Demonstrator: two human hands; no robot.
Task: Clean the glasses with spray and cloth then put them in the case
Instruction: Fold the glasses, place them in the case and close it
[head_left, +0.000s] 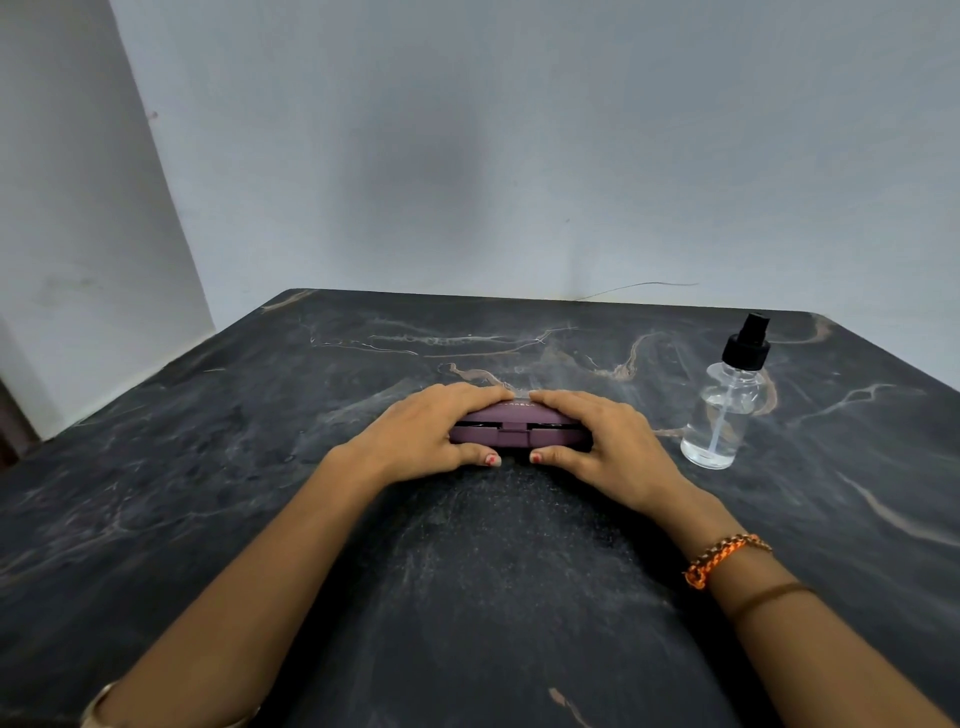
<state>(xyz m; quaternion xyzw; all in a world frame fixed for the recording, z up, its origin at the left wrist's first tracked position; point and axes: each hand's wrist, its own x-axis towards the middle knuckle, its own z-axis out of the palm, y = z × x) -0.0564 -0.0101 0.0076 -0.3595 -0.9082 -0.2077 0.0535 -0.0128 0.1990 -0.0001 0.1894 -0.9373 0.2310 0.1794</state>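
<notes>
Head view | your left hand (423, 434) and right hand (597, 441) each have a grip clasped over one end of the purple case (517, 428), lying mid-worktop (260, 467) | lid nearly down, thumbs at its near edge | spray bottle (727, 410) upright, right of case, apart

A dark, marble-patterned worktop (260, 467) with pale and tan veins stands against a pale wall. A purple glasses case (514, 428) lies on it near the middle. To its right, well apart, a clear spray bottle (724, 410) with a black pump top stands upright, partly filled with clear liquid.
</notes>
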